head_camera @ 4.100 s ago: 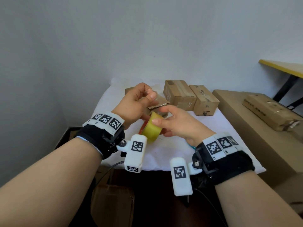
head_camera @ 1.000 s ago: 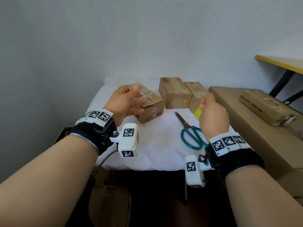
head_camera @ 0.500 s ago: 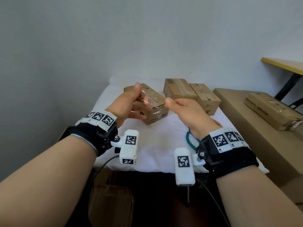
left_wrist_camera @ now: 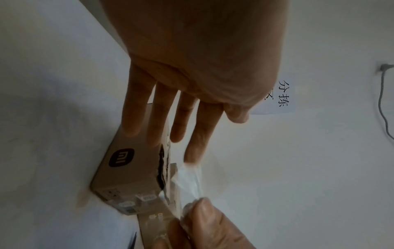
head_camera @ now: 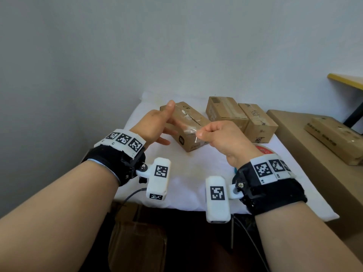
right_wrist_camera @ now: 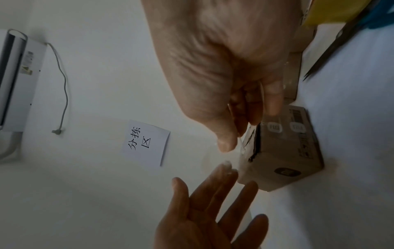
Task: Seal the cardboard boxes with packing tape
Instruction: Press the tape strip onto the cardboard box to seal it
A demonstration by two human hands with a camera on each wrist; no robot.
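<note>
Tape strip [head_camera: 193, 128], clear and cut, was pinched at its near end in the right hand [head_camera: 222, 136]; the left hand [head_camera: 155, 122], fingers straight, steadied its far end over the nearest box [head_camera: 188, 130] on the worktop [head_camera: 188, 169]. Slack could let it wrinkle or stick off the seam

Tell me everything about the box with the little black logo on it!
The box with the logo is brown cardboard, lying flat and angled on the white cloth. A dark square logo sits on its side, small labels on its near end. Its top seam looks ragged. A clear tape strip stretches over it, pinched by the right hand; the left hand, fingers straight, reaches alongside.
</note>
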